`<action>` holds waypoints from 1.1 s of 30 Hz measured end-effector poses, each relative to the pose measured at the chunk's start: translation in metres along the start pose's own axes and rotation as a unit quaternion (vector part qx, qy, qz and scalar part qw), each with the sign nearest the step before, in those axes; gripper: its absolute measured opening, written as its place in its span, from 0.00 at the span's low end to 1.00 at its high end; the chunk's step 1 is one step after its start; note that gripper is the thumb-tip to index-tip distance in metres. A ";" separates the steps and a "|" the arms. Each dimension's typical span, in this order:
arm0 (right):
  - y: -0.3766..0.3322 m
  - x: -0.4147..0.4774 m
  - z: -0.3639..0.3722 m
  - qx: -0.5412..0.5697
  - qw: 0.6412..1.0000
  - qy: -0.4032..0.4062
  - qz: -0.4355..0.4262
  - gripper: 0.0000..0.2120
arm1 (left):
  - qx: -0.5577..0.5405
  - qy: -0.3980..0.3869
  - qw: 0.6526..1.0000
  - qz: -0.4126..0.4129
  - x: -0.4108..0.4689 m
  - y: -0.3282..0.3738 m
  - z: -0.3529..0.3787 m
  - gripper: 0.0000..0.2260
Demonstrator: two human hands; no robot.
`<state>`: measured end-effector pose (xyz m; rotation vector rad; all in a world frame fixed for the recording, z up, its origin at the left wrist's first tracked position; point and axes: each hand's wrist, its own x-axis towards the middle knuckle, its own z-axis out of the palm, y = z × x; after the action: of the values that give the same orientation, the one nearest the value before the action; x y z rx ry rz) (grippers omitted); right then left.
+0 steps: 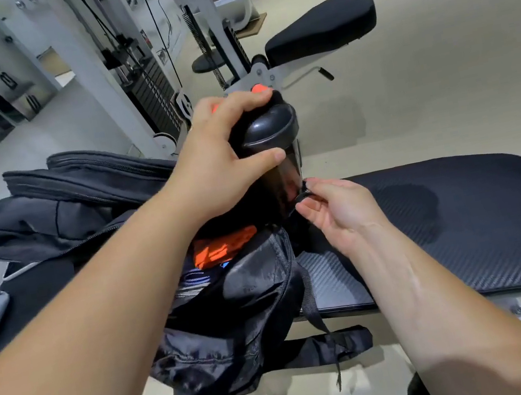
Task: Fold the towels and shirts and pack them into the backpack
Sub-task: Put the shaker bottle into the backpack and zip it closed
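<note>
Head view: left hand [220, 155] is wrapped round the top of a dark bottle [269, 126], upright at the open backpack [254, 289]'s side. Right hand [334, 208] pinches the backpack's black edge beside it. Backpack sits on the padded surface [464, 213], orange fabric [222, 247] inside.

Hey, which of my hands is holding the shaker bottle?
Your left hand: it grips the shaker bottle round its black lid, while the right hand only pinches the backpack edge.

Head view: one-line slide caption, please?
Left hand grips a shaker bottle at the open backpack; right hand pinches its fabric.
</note>
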<state>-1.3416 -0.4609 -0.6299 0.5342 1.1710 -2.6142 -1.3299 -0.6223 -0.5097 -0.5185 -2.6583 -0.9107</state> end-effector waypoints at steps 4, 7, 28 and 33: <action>-0.004 0.005 0.000 -0.006 1.000 0.010 0.004 0.01 | -0.012 -0.048 0.998 -0.041 0.021 0.009 -0.007 0.22; -0.006 0.011 -0.001 -0.016 1.000 0.012 0.012 0.07 | 0.017 -0.046 0.996 -0.080 0.026 0.004 -0.011 0.19; -0.017 0.013 -0.016 -0.052 0.999 -0.009 -0.004 0.14 | 0.004 -0.134 0.990 0.033 0.006 -0.010 0.007 0.25; -0.020 0.016 -0.013 -0.030 0.999 -0.017 -0.004 0.09 | 0.118 0.044 0.990 -0.056 -0.008 0.014 0.049 0.26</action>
<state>-1.3604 -0.4385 -0.6312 0.4713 1.2398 -2.5751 -1.3241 -0.5831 -0.5432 -0.2691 -2.6881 -0.6196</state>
